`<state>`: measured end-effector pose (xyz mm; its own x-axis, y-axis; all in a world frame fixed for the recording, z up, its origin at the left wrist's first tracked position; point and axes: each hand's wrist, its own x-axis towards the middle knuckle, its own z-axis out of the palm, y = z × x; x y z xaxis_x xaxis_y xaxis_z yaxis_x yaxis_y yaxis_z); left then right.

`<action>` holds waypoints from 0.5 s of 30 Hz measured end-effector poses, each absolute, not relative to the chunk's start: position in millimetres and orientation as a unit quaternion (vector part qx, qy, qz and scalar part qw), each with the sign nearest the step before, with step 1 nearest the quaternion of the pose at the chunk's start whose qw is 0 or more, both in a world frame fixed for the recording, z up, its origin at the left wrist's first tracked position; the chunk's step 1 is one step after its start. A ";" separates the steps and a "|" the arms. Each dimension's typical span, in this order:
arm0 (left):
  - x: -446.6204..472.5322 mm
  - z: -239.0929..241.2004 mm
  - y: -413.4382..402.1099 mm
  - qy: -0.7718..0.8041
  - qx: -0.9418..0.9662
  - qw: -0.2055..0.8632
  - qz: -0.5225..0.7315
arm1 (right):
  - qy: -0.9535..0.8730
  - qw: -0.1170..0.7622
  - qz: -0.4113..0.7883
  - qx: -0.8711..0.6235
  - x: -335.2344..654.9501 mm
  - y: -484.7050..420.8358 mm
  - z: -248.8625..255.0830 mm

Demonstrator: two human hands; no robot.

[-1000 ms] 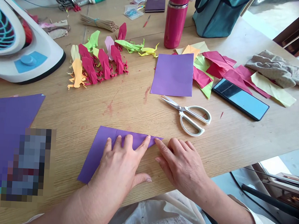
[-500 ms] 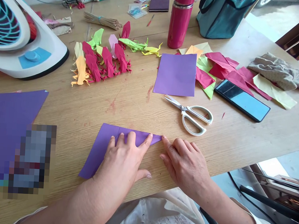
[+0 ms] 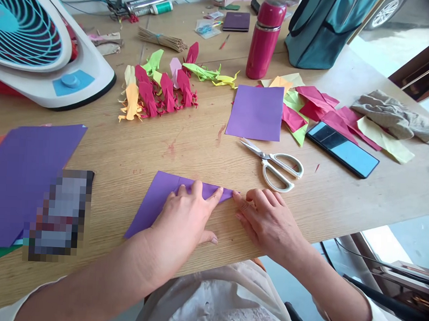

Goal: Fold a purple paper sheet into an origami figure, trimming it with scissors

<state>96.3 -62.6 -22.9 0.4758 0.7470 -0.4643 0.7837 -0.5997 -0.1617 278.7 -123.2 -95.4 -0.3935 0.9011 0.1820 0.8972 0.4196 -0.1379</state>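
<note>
A partly folded sheet of purple paper (image 3: 148, 202) lies flat on the table, its folded strip narrowing to a point at the right. Across it rests my left hand (image 3: 188, 209), fingers spread and pressed down, thumb out to the side. My right hand (image 3: 267, 218) is closed, most fingers curled in, the index fingertip on the paper's pointed corner. Just beyond my right hand lie scissors (image 3: 265, 156) with white handles, blades slightly parted. Another purple square (image 3: 256, 112) lies behind the scissors.
Folded paper figures (image 3: 148, 97) stand in rows at the back. A fan (image 3: 75, 72) and a paper stack (image 3: 22, 179) are at left, beside a blurred-out object (image 3: 62, 215). Behind and right are a bottle (image 3: 261, 50), bag (image 3: 314, 41), phone (image 3: 344, 148) and creased papers (image 3: 321, 101).
The camera view has shifted slightly, showing more of the fan and stack at left. Both hands keep nearly the same place on the purple paper.
</note>
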 end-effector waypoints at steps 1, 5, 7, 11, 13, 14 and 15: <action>96.6 -21.3 -62.6 0.443 0.859 0.040 -0.253 | -0.838 0.122 0.021 -0.532 279.0 -121.9 -95.0; 96.6 -18.7 -62.7 0.436 0.864 0.046 -0.249 | -0.845 0.149 0.072 -0.509 281.2 -116.3 -93.7; 96.7 -18.5 -61.7 0.435 0.864 0.048 -0.249 | -0.848 0.154 0.096 -0.498 284.0 -113.5 -93.0; 97.4 -16.0 -58.4 0.429 0.865 0.045 -0.255 | -0.860 0.161 0.127 -0.467 289.9 -107.9 -91.5; 97.8 -12.3 -57.9 0.420 0.867 0.040 -0.264 | -0.867 0.166 0.134 -0.450 290.7 -105.8 -91.0; 98.1 -9.7 -58.1 0.414 0.869 0.035 -0.268 | -0.872 0.169 0.141 -0.437 290.3 -105.2 -90.8; 98.5 -6.9 -58.7 0.409 0.870 0.029 -0.272 | -0.878 0.172 0.150 -0.421 289.5 -104.8 -90.7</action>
